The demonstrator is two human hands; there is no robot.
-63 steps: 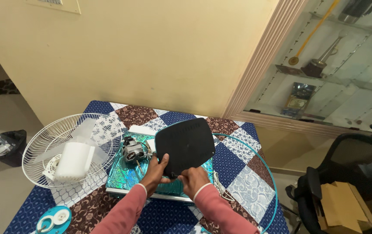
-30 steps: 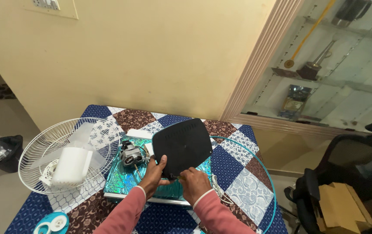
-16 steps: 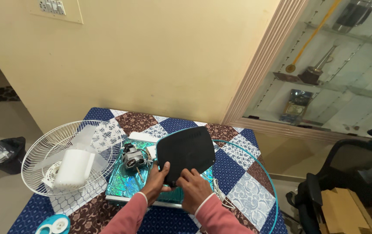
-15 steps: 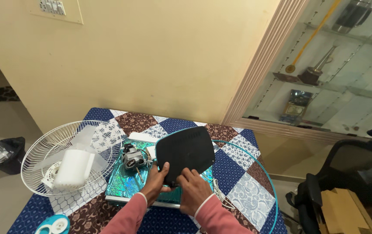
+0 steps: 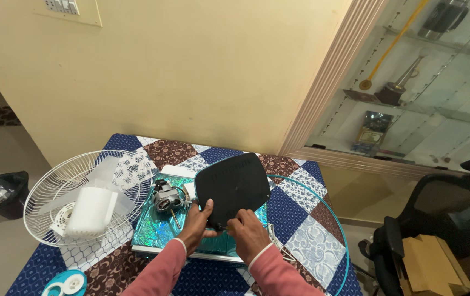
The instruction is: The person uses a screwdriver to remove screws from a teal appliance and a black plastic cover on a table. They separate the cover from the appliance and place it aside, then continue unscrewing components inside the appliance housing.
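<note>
Head view: the fan is lying in parts, so assembly appears to be at an early stage. The white grille (image 5: 84, 189), the white housing (image 5: 89, 211) inside it, the motor (image 5: 164, 196) and the teal ring (image 5: 331, 219) are all sitting loose on the table (image 5: 295, 205). The left hand (image 5: 195, 222) is gripping the lower left edge of the black base (image 5: 232, 187). The right hand (image 5: 248, 233) is pinching its lower edge. The base is being held tilted above the shiny teal box (image 5: 158, 227); it is a matte, rounded square.
</note>
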